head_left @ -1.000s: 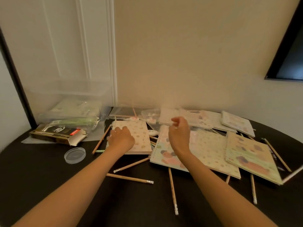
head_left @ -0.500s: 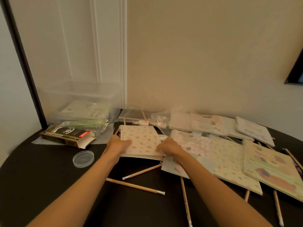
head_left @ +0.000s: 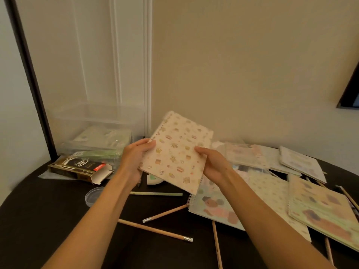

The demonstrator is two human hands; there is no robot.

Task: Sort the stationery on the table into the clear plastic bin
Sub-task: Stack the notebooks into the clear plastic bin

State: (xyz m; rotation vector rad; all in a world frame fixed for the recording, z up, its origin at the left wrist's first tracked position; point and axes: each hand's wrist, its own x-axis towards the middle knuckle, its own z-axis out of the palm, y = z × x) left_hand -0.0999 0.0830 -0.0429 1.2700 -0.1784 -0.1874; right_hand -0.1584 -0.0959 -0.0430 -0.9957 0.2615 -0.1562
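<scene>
So both hands are on the notebook [head_left: 175,152] in the middle of the frame, lifted clear of the dark table [head_left: 38,220] and tilted. The left hand [head_left: 134,158] pinches its left edge, thumb on the cover, and the right hand [head_left: 213,164] grips the right edge the same way, fingers closed around it. The clear bin [head_left: 93,129] sits at middle left against the wall, with some stuff already inside. Just in front of it there's an open cardboard box [head_left: 79,168] and a small round lid [head_left: 94,196]. Loose pencils [head_left: 155,230] lie at the bottom center, and more notebooks [head_left: 320,210] are spread over the right side.
</scene>
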